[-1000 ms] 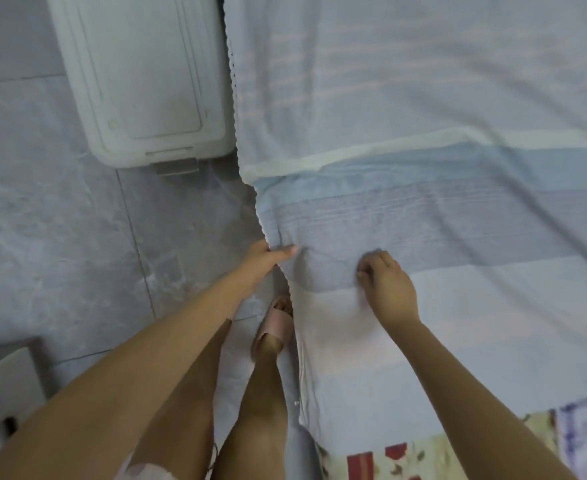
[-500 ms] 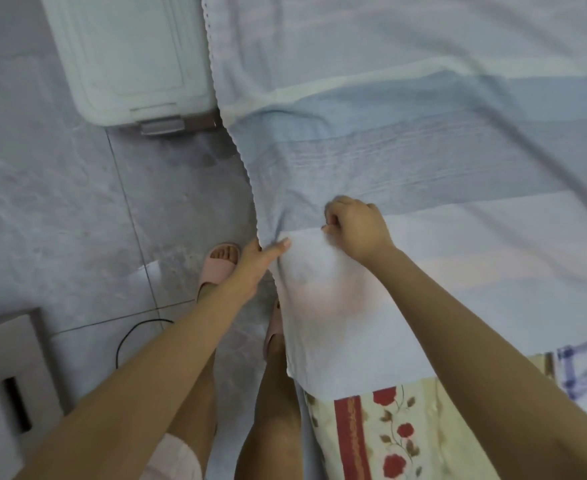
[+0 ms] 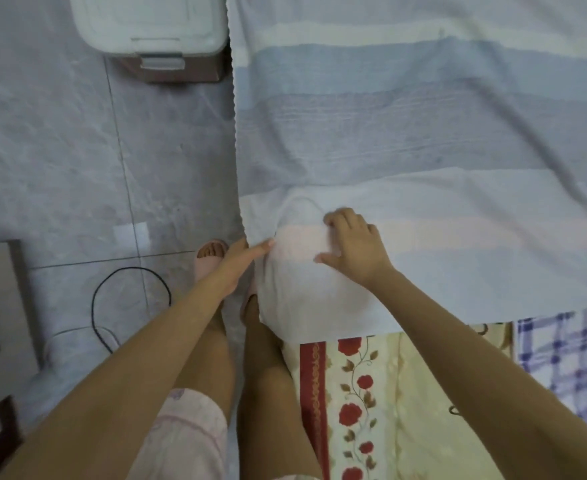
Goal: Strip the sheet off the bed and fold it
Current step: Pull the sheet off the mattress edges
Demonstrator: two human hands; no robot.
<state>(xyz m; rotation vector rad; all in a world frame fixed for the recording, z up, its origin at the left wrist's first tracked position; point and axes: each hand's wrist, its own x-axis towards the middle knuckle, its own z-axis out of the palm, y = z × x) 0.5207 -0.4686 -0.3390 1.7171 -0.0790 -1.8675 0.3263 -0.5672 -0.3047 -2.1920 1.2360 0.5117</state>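
Sheet point(image 3: 423, 133), striped pale blue, is lying spread over the bed point(image 3: 389, 393). Far left, we are seeing a white bin point(image 3: 146, 26), lid closed, contents hidden. Our left hand point(image 3: 236, 261) is touching the sheet's left edge, grip unclear; our right hand point(image 3: 354, 251) is pressing on it, fingers spread, gripping nothing.

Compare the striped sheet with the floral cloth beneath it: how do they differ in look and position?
The striped sheet has broad pale blue, white and pink bands; the floral cloth is cream with red roses and a red border. The striped sheet lies on top, while the floral cloth shows only past the sheet's near edge. The striped sheet is creased; the floral cloth looks smoother. Both are spread out flat.
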